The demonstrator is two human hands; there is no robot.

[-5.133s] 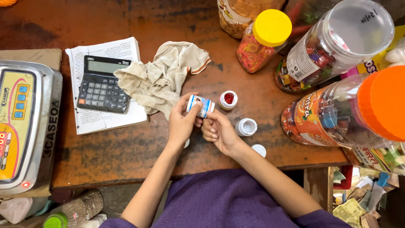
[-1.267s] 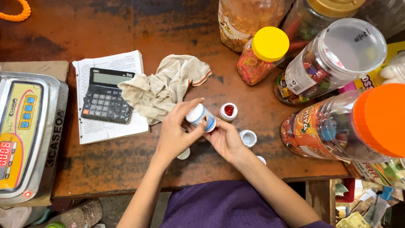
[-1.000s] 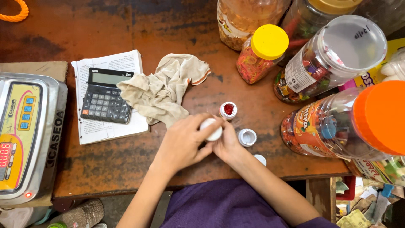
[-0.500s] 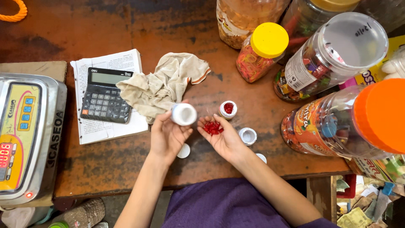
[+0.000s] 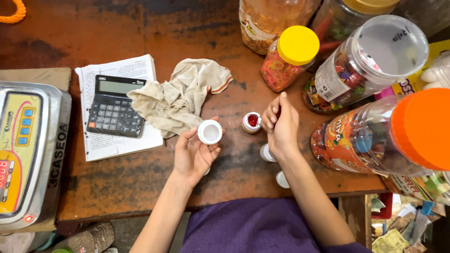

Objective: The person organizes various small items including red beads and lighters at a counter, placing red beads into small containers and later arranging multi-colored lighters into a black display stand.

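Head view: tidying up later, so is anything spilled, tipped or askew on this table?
Nothing spilled. The beige cloth lies crumpled, overlapping the calculator. Loose white caps sit near the table's front edge.

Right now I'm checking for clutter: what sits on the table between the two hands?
In the head view, one small open bottle holding red pieces stands between the left hand and the right hand.

Cupped right hand (image 5: 280,125) closed over something red, barely glimpsed between the fingers (image 5: 272,117); kind not discernible. Small white cap (image 5: 266,153) half hidden under the right wrist; another white cap (image 5: 282,179) near the front edge of the worktop (image 5: 140,187) partly covered by the forearm. Orange-lidded jar (image 5: 403,136) cut off at the right picture edge. Weighing scale (image 5: 23,154) cropped at the left. Orange ring (image 5: 14,11) clipped at the top left corner.
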